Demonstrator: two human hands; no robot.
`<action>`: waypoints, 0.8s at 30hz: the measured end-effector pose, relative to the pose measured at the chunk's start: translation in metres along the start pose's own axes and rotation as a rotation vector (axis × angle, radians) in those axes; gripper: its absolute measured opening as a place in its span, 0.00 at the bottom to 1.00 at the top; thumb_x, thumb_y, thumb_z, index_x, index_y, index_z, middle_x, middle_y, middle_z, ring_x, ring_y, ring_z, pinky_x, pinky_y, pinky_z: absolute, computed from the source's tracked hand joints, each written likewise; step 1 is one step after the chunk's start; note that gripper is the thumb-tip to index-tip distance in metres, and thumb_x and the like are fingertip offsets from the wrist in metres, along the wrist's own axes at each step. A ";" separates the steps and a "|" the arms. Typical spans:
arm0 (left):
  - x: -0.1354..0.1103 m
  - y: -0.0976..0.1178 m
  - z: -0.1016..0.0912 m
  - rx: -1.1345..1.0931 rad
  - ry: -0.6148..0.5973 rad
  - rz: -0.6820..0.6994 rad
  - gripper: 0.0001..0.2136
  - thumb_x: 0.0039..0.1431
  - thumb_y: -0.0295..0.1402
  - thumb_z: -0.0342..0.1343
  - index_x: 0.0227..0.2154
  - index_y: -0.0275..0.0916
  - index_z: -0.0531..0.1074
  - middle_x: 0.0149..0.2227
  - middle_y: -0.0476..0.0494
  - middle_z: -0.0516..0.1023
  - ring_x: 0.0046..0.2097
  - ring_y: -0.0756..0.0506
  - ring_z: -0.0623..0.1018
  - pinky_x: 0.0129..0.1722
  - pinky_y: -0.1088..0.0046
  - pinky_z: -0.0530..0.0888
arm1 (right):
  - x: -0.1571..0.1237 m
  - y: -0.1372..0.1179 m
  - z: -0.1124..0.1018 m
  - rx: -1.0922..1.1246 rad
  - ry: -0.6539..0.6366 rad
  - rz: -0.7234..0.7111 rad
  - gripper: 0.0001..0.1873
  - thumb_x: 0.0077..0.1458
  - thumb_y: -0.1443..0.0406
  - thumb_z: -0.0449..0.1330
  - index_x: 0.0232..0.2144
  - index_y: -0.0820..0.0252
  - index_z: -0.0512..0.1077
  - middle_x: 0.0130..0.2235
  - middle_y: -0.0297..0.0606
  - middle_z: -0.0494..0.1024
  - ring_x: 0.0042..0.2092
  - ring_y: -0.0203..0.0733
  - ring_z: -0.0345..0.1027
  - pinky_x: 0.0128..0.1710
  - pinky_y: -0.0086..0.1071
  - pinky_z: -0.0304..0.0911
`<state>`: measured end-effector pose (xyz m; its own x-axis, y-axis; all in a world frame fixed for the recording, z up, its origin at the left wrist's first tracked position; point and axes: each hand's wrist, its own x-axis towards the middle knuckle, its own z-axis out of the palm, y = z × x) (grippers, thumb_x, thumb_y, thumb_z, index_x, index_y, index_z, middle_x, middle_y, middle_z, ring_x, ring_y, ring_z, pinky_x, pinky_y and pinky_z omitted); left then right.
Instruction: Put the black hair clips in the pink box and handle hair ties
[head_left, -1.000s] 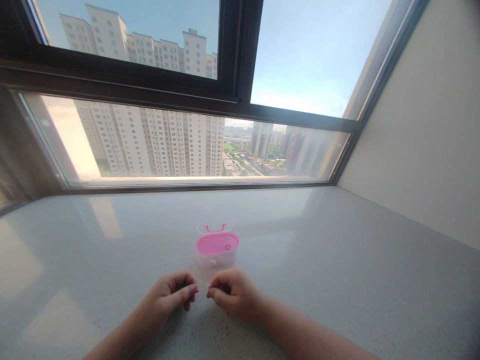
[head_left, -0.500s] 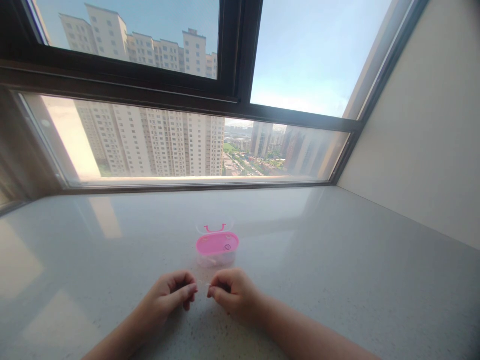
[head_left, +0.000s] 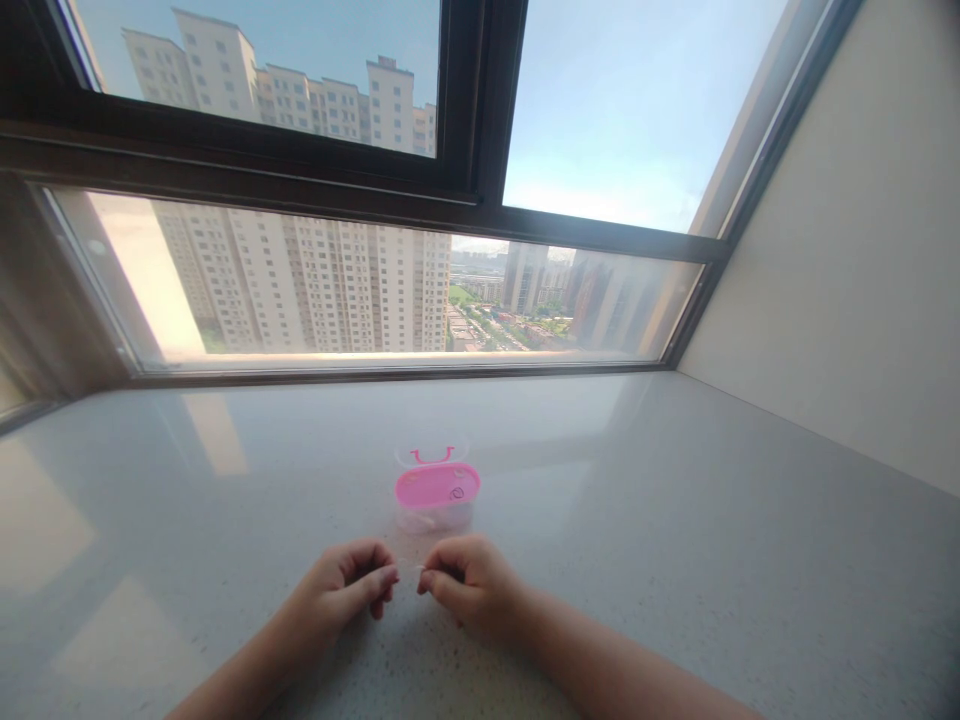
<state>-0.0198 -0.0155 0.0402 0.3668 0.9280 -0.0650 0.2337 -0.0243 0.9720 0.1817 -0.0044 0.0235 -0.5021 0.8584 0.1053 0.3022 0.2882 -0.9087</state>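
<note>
A very thin, whitish, see-through strand [head_left: 409, 566] spans the small gap between my two hands, too fine to name its kind. My left hand [head_left: 349, 582] is closed in a pinch, thumb against forefinger, at the strand's left end. Facing it, my right hand [head_left: 469, 580] pinches the other end, where a small white bit shows at the fingertips. Just beyond both hands stands a small oval box [head_left: 437, 485] with a pink top and clear sides. Some pale contents show dimly through its wall.
A pink handle piece [head_left: 433, 456] on a clear part rises behind the box. The speckled pale counter [head_left: 637, 520] runs back to a dark window frame [head_left: 375, 378]. On the right is a plain wall [head_left: 847, 280]. Sunlight patches lie at left.
</note>
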 end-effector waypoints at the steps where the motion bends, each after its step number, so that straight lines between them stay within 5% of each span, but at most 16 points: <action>1: 0.000 0.000 0.000 0.005 0.000 0.001 0.12 0.52 0.40 0.56 0.24 0.34 0.71 0.22 0.50 0.71 0.26 0.49 0.69 0.28 0.75 0.65 | 0.000 0.000 0.000 -0.001 -0.001 -0.002 0.09 0.51 0.67 0.56 0.26 0.65 0.75 0.16 0.27 0.61 0.20 0.29 0.53 0.21 0.23 0.47; 24: -0.002 0.003 0.001 0.073 -0.014 0.021 0.10 0.51 0.38 0.55 0.24 0.35 0.70 0.21 0.52 0.69 0.26 0.49 0.68 0.27 0.76 0.64 | 0.001 0.004 0.002 -0.021 0.002 -0.017 0.09 0.50 0.66 0.56 0.26 0.66 0.75 0.17 0.27 0.59 0.20 0.28 0.48 0.19 0.22 0.43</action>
<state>-0.0186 -0.0179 0.0432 0.3844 0.9219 -0.0485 0.2909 -0.0711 0.9541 0.1810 -0.0026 0.0191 -0.5058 0.8540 0.1217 0.3108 0.3120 -0.8978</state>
